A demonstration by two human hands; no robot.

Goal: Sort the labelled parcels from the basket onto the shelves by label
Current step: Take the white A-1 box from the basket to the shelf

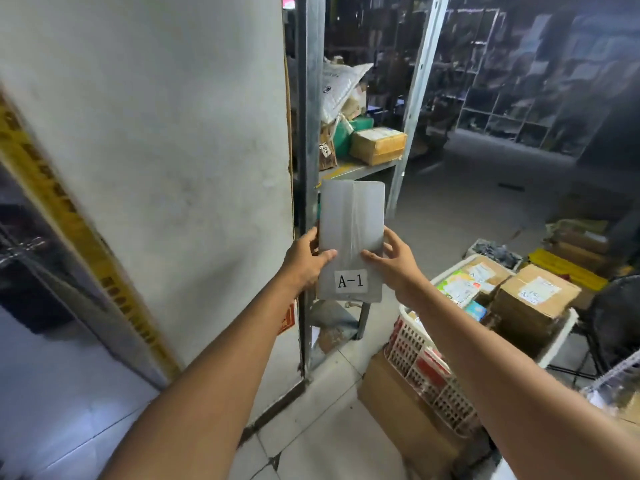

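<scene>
On my feed, 2 hands held 1 flat grey parcel (pixel 351 230) upright out in front, close against a metal rack upright (pixel 306 133). The left hand (pixel 304 261) gripped the parcel's left edge, thumb laid across the front and fingers curled behind. The right hand (pixel 394 261) pinched the right edge the same way, thumb on the face. A white label (pixel 350 281) near the parcel's lower end read A-1.

A white wall (pixel 156 133) filled the left side, edged by a slanted yellow-and-black strip (pixel 45 174). Just above the parcel's top edge ran a shelf board (pixel 363 169) carrying a taped brown box (pixel 377 145) and a green packet (pixel 343 133), with a white padded mailer (pixel 339 84) leaning above them. Low on the right stood the white lattice basket (pixel 415 355), resting on a cardboard carton (pixel 398 403). It held a large brown box (pixel 533 299) and smaller colourful packets. The rack upright and the wall corner crowded the parcel's left side.

The parcel covered whatever sat on the rack behind it, and I could not see the fingers at its back. The handwriting on the brown box's label was too small for me to read. The far shelving (pixel 519 81) was dark and blurred, its contents unclear. A dark round fan (pixel 616 317) was cut off by the right edge.
</scene>
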